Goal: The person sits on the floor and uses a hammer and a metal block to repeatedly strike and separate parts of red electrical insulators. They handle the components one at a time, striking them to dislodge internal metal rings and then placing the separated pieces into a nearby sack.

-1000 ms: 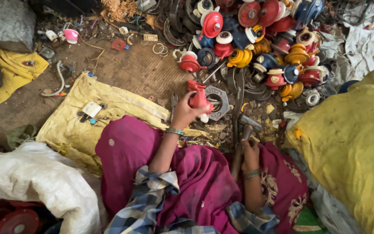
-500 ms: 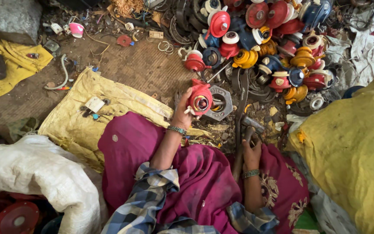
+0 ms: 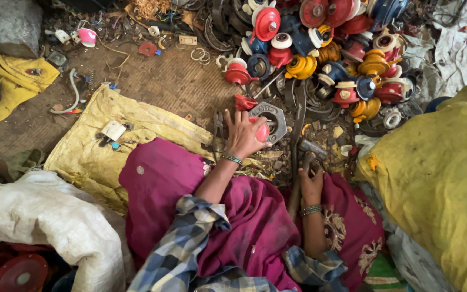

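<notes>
The left hand lies with fingers spread over a round red part, its palm and fingers wrapped around it, so the grip is closed on this piece. The red part rests against a grey hexagonal metal ring on the ground, just at 3 o'clock from the hand. The right hand is closed tight around the wooden handle of a hammer (its metal head points toward 12 o'clock). A big heap of red, yellow and blue spools lies at 1 o'clock from both hands. A yellow sack lies at 9 o'clock.
</notes>
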The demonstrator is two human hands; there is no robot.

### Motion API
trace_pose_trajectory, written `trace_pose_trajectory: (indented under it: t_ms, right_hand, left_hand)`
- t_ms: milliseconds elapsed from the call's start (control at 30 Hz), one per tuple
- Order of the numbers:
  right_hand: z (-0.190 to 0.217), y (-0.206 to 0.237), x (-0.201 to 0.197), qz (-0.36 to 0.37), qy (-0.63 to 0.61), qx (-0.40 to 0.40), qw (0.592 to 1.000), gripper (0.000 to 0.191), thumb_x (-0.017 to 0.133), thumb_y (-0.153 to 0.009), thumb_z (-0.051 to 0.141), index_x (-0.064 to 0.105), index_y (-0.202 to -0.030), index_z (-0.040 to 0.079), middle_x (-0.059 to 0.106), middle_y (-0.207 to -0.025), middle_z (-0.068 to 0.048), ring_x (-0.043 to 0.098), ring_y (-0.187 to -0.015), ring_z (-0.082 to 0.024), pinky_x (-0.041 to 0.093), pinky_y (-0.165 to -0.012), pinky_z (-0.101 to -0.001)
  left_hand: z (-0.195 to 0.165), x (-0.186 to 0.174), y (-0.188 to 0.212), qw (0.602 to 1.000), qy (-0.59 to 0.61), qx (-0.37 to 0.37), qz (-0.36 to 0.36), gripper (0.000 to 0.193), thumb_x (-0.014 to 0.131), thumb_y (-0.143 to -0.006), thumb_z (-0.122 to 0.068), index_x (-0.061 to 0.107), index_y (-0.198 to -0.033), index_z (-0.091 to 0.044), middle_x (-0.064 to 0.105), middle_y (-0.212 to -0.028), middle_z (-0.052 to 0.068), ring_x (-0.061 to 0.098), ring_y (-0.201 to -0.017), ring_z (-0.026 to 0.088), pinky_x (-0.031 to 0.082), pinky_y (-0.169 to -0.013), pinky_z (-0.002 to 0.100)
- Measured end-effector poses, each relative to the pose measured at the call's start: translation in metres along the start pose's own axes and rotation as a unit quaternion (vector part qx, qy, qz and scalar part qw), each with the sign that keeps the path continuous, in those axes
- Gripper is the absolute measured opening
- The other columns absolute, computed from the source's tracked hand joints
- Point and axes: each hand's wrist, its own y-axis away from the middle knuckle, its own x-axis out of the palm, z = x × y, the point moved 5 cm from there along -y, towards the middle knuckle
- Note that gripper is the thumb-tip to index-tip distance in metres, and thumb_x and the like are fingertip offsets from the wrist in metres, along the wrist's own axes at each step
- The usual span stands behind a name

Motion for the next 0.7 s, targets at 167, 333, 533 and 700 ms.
trace_pose_trajectory:
  t_ms: [167, 333, 533, 700]
  right_hand:
    - [-0.002, 0.0, 0.0, -0.001, 0.024, -0.024, 0.999, 0.057, 0.072, -0.09, 0.006, 0.05, -0.143, 0.001, 0.06, -0.136, -0.011, 0.057, -0.124, -0.023, 0.045, -0.104, -0.0343]
    - [-0.002, 0.0, 0.003, 0.014, -0.015, -0.01, 1.0, 0.059, 0.071, -0.089, 0.008, 0.049, -0.143, 0.003, 0.059, -0.136, -0.01, 0.057, -0.124, -0.024, 0.046, -0.105, -0.0361]
    - [0.003, 0.003, 0.002, 0.003, 0.027, -0.02, 0.999, 0.056, 0.072, -0.089, 0.007, 0.051, -0.14, 0.001, 0.058, -0.14, -0.011, 0.053, -0.131, -0.023, 0.043, -0.108, -0.0352]
    - [0.002, 0.005, 0.002, 0.012, -0.01, -0.008, 1.0, 0.057, 0.072, -0.088, 0.008, 0.051, -0.141, 0.001, 0.06, -0.135, -0.011, 0.057, -0.122, -0.023, 0.046, -0.103, -0.0343]
  left_hand:
    - [-0.006, -0.013, 0.011, 0.967, 0.131, 0.087, -0.198, 0.083, 0.094, -0.063, -0.058, 0.062, -0.135, -0.032, 0.048, -0.127, 0.017, 0.047, -0.121, 0.043, 0.038, -0.11, 0.056]
    - [-0.008, -0.01, 0.011, 0.981, 0.03, 0.08, -0.177, 0.075, 0.095, -0.069, -0.042, 0.063, -0.136, -0.029, 0.045, -0.136, 0.021, 0.046, -0.13, 0.048, 0.043, -0.112, 0.05]
    - [-0.01, -0.017, 0.022, 0.955, 0.164, 0.075, -0.234, 0.073, 0.096, -0.061, -0.032, 0.068, -0.129, -0.029, 0.048, -0.135, 0.018, 0.048, -0.125, 0.043, 0.044, -0.108, 0.052]
    - [-0.007, 0.0, 0.018, 0.981, 0.13, 0.042, -0.14, 0.062, 0.094, -0.071, -0.027, 0.069, -0.127, -0.03, 0.049, -0.131, 0.015, 0.05, -0.124, 0.039, 0.047, -0.107, 0.049]
